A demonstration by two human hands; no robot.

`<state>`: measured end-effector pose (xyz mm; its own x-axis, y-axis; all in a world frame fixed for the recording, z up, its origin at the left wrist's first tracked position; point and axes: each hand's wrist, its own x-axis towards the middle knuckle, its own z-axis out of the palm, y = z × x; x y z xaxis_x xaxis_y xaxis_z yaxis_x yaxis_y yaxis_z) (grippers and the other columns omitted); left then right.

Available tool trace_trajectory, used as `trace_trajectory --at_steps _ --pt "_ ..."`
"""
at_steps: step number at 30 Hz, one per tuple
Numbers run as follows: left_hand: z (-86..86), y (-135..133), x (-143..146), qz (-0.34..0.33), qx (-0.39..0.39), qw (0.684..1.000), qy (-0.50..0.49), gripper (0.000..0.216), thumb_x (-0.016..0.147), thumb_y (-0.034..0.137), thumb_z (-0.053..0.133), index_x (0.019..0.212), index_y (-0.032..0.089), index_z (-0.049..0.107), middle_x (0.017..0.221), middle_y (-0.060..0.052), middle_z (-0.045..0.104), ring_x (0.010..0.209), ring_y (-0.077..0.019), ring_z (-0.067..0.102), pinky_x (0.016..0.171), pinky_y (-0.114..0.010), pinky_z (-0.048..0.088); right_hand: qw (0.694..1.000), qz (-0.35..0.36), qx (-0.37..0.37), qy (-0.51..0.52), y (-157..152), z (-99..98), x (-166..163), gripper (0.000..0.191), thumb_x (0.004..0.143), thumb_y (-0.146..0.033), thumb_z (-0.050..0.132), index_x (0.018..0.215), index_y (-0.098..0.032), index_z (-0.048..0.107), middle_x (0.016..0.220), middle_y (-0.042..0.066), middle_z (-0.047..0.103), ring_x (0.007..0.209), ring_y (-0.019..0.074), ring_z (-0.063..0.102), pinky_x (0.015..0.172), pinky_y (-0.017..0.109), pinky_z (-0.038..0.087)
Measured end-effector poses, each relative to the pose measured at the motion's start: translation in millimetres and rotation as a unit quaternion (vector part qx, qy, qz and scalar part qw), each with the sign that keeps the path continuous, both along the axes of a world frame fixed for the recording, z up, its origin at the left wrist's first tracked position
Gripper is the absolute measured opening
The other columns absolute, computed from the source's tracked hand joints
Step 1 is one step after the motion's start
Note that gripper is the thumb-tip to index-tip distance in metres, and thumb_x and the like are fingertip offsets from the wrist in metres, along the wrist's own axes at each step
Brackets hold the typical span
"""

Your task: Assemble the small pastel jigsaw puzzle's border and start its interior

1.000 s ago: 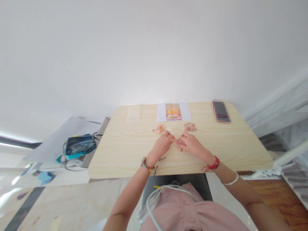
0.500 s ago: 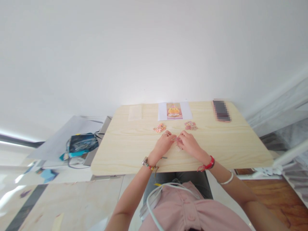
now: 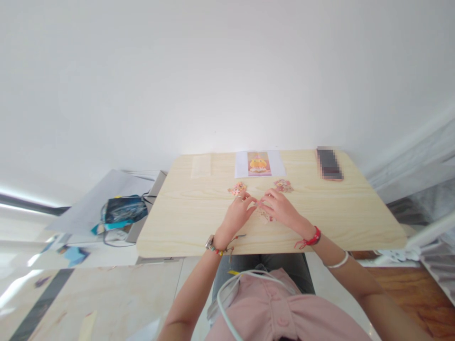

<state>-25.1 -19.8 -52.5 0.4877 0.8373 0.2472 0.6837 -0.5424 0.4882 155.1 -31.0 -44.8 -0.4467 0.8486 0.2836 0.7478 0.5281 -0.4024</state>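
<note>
My left hand (image 3: pixel 237 214) and my right hand (image 3: pixel 280 207) meet at the middle of a pale wooden table (image 3: pixel 185 222). Their fingertips pinch together over a small pink patterned piece (image 3: pixel 265 215) that lies between and partly under them. Two more small patterned pieces lie just beyond the hands, an orange-pink one (image 3: pixel 237 189) by my left fingers and a pink one (image 3: pixel 283 185) by my right. My left wrist wears a watch and beads, my right a red cord.
A paper sheet with a yellow figure picture (image 3: pixel 259 164) lies at the table's far edge, a pale slip (image 3: pixel 201 165) to its left and a phone (image 3: pixel 329 163) at the far right. A dark blue bag (image 3: pixel 122 210) sits on a low grey surface left of the table.
Both hands stay together over the small piece. Their fingers have shifted slightly, and the view has drifted a little.
</note>
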Motion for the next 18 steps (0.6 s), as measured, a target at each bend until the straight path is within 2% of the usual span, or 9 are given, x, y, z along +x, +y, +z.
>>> trace_trajectory --at_steps 8,18 --pt "3.9 9.4 -15.7 0.045 0.017 0.999 -0.009 0.014 0.079 0.018 0.053 0.093 0.019 0.057 0.093 -0.006 0.051 0.091 -0.0173 0.052 0.082 -0.033 0.045 0.999 0.032 0.018 -0.019 24.7 3.4 -17.1 0.014 0.083 -0.024 0.049 0.087 -0.015 0.059 0.091 0.006 0.051 0.082 0.0156 0.051 0.075 0.029 0.041" --pt "-0.8 31.7 -33.2 0.12 0.03 0.992 0.033 0.017 0.082 0.023 0.05 0.095 0.019 0.059 0.088 -0.005 0.051 0.08 -0.015 0.053 0.072 -0.028 0.046 0.997 0.061 0.039 -0.015 64.0 -4.9 -45.9 0.017 0.085 -0.024 0.047 0.09 -0.014 0.059 0.088 0.006 0.052 0.078 0.014 0.051 0.071 0.027 0.041"
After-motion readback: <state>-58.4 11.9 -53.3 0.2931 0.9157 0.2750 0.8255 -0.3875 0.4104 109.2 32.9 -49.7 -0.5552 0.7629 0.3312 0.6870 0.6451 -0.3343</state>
